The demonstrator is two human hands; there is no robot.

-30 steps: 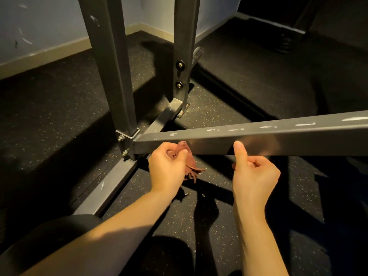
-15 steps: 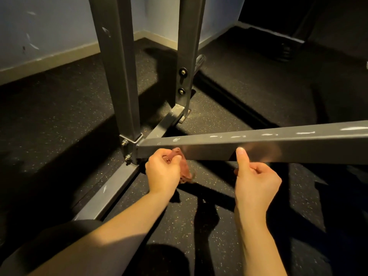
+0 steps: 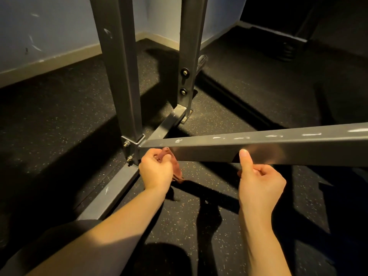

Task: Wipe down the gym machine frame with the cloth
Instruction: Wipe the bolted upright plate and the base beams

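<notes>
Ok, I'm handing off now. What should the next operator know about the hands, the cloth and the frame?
Left hand: grips the bunched cloth under the horizontal bar, beside the upright joint.
Right hand: fingers curled, thumb up against the bar's side. A reddish scrap at the fingers looks like the cloth's other end; the middle is hidden.
Done: cannot tell what is wiped; white marks show along the bar's top.
Left: probably the bar, the upright and the floor rail.

L hand point(image 3: 156, 172) w/ cloth point(image 3: 177, 173) under frame bar point(image 3: 258, 148) L end; R hand point(image 3: 260, 186) further R, thumb on bar.
</notes>
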